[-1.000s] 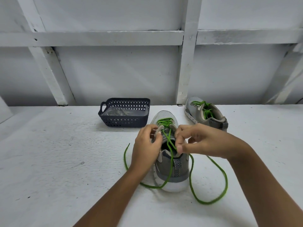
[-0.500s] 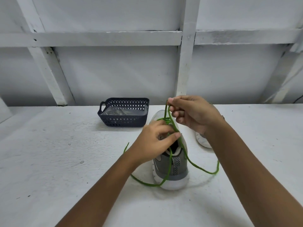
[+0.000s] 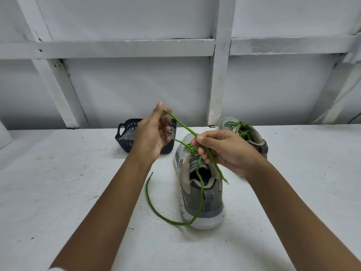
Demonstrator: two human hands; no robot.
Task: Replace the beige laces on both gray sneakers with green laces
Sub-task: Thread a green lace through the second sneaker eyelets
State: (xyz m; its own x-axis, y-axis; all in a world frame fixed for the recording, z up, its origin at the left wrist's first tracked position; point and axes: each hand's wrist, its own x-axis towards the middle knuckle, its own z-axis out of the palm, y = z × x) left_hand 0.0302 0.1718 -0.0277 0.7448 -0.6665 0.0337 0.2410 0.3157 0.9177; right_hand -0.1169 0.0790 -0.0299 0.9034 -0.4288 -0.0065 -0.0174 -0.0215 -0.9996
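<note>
As the near gray sneaker (image 3: 203, 202) is sitting heel-first on the white table (image 3: 78, 192), left hand (image 3: 154, 133): pinching the green lace (image 3: 183, 126), raised before the dark basket (image 3: 125, 141).
Right hand (image 3: 224, 151): gripping the same lace just over the eyelets.
Second sneaker (image 3: 254, 137): lying behind, green-laced.

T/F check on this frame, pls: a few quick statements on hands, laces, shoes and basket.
1. Both the left hand and the right hand have a grip on the green lace. True.
2. The far sneaker has beige laces. False: its laces are green.
3. The basket sits right of the near sneaker. False: it is to the left, partly behind the left hand.
4. One strand of the green lace trails over the near sneaker's heel onto the table. True.
5. The near sneaker lies on its side. False: it stands upright on its sole.
</note>
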